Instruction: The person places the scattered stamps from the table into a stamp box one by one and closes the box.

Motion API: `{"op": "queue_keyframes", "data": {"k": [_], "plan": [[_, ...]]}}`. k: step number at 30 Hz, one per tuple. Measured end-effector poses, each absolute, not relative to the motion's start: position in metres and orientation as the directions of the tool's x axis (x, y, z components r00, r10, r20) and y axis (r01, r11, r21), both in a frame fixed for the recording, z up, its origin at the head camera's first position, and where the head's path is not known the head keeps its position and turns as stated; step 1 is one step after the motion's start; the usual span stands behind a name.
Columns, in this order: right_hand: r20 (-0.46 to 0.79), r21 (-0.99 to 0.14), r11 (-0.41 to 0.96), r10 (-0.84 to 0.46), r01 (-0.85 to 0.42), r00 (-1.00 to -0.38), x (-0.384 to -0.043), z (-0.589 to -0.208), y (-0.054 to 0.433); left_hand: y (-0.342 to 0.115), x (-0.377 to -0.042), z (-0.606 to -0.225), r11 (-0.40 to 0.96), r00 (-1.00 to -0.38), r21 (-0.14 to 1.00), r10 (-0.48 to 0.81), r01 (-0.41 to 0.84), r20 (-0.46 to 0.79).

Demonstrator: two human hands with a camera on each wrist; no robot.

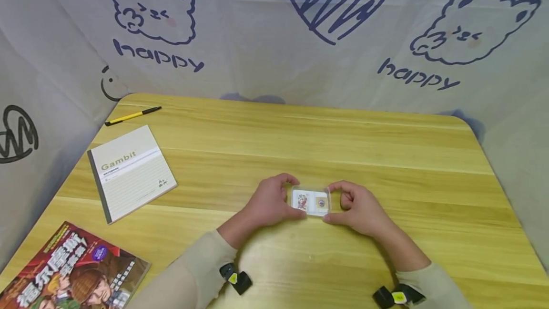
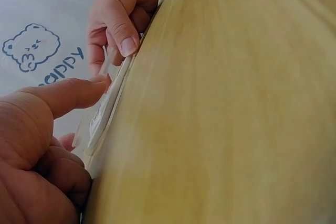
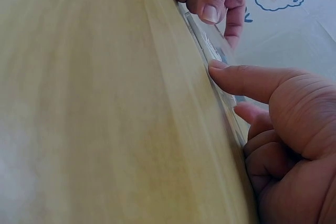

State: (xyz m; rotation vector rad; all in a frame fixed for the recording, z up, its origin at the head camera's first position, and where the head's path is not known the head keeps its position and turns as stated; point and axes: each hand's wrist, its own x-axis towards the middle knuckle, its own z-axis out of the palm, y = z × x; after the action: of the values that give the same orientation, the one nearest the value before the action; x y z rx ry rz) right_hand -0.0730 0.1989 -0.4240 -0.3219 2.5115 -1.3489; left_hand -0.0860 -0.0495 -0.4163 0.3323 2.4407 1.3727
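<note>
A small clear plastic case (image 1: 312,195) lies flat on the wooden table in front of the person. Through its top show white contents: a colourful joker-like picture (image 1: 302,201) on the left and a yellowish square with a dark emblem (image 1: 321,203) on the right. The left hand (image 1: 274,200) pinches the case's left end, thumb along the near edge and index finger at the far corner. At the other end the right hand (image 1: 360,206) grips likewise, its thumb (image 3: 231,74) on the near edge. From the side, the left wrist view shows the case's thin white edge (image 2: 107,108).
To the left lies a Gambit notebook (image 1: 133,175), with a yellow and black pen (image 1: 133,116) behind it. A comic-style book (image 1: 77,271) occupies the near left corner. White cloth (image 1: 257,61) with drawings hangs behind the table (image 1: 300,147).
</note>
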Motion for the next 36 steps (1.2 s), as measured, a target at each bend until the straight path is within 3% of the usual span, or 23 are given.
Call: {"op": "queue_keyframes", "data": {"k": [36], "plan": [[-0.095, -0.841, 0.532, -0.322, -0.097, -0.942, -0.0731, -0.4262, 0.1997, -0.05, -0.086, -0.4149, 0.573, -0.895, 0.812, 0.413, 0.11, -0.17]]}}
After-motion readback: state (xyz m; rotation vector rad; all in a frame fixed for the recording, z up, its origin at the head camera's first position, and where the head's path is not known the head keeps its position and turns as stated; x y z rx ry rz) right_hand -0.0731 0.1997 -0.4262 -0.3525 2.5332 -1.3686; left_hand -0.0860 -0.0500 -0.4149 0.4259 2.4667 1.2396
